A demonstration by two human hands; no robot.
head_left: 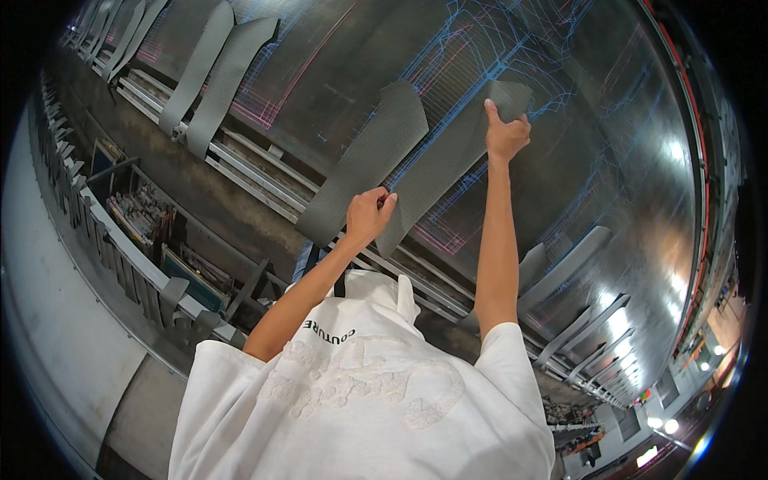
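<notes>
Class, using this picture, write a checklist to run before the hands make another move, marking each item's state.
1. Right hand on the upper end of the right grey strip: ok.
2. Left hand near that strip's lower end: ok.
3. Left hand's grip firm: cannot tell.
4. Gap between that strip and the left grey strip in their upper parts: ok.
5. Blue lines visible beside the right strip: ok.
6. Strip exactly matched to the lines: cannot tell.
</notes>
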